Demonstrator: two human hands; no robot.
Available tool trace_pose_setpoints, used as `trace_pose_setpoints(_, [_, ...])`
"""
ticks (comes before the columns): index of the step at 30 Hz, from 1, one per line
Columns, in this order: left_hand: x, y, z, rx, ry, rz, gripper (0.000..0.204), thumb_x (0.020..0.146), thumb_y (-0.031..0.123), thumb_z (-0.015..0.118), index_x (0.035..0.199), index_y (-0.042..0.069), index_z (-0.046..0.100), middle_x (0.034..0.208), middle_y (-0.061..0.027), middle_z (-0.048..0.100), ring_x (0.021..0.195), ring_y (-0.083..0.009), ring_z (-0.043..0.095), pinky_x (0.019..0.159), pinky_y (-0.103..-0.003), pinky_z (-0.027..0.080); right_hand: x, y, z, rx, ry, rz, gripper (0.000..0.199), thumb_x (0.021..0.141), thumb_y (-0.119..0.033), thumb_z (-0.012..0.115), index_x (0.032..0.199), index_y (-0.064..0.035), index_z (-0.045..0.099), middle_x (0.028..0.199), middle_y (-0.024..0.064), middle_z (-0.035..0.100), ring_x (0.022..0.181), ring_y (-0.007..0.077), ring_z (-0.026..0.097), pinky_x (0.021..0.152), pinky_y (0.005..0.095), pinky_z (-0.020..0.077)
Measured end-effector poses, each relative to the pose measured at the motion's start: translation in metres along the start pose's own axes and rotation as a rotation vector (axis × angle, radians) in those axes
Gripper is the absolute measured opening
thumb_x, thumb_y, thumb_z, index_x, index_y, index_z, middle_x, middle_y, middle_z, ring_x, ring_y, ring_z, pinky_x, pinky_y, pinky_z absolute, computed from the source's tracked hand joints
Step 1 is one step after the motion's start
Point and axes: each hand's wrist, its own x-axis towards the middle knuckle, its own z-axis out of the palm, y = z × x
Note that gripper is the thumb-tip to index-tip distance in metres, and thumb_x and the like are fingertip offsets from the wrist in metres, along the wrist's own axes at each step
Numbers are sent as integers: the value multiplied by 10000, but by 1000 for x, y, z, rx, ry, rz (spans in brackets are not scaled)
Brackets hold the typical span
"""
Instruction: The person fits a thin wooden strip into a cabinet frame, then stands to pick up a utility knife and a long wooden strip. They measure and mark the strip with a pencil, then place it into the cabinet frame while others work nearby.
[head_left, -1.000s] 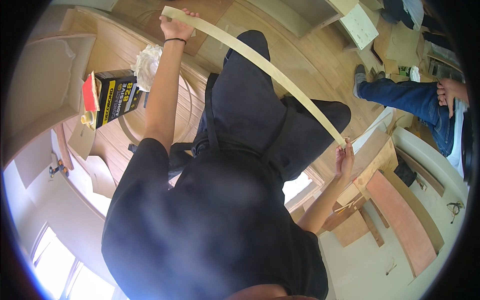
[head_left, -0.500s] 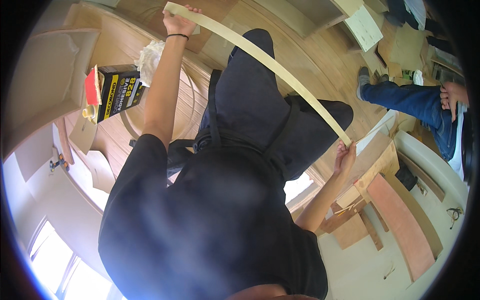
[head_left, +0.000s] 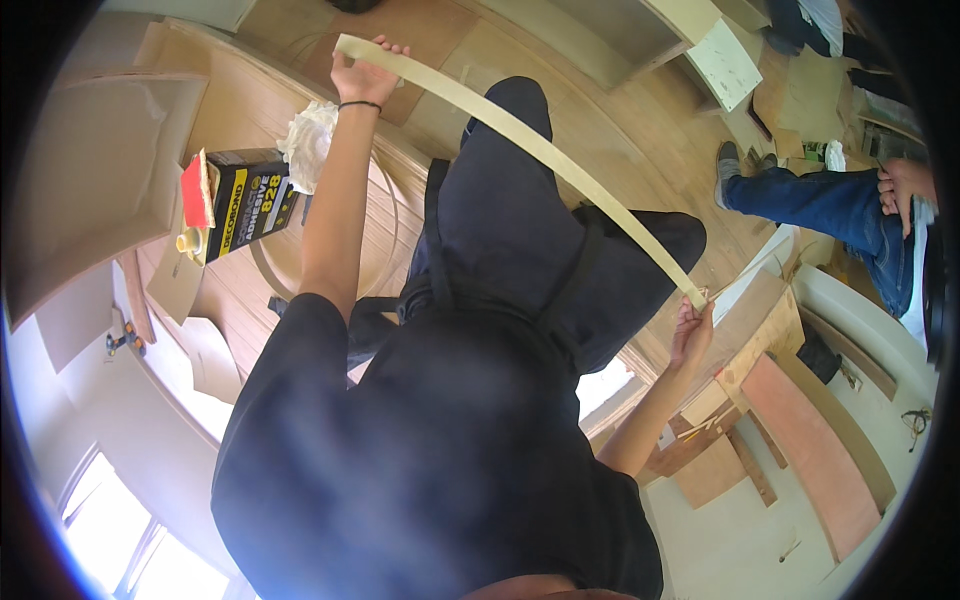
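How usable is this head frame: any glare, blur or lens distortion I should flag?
Head view: strong fisheye bend with a dark rim at the corners; blown-out window glare washes the lower left blue-white. The dark-clothed torso looks soft. Left hand, right hand and the pale strip between them stay sharp.

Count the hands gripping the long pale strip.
2. The left hand grips the long pale strip at its upper end; the right hand grips its lower end. A bystander's hand, far right, is apart from it.
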Motion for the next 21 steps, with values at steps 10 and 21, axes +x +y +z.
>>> trace_pose_setpoints(10, [-17,-1,-11,12,91,35,982,913,777,96,1077,-103,499,871,-158,501,856,-324,468,1035,-535,383,-14,-6,-5,192,-92,53,230,1006,-254,574,1125,-58,582,1006,127,677,811,206,649,716,278,549])
trace_pose_setpoints(21, [-26,-5,-1,72,93,41,881,939,737,254,1045,-104,493,866,-157,501,851,-323,477,1057,-552,368,-26,-14,4,359,-250,47,246,1019,-240,546,1179,-57,581,940,68,650,747,125,557,671,260,451])
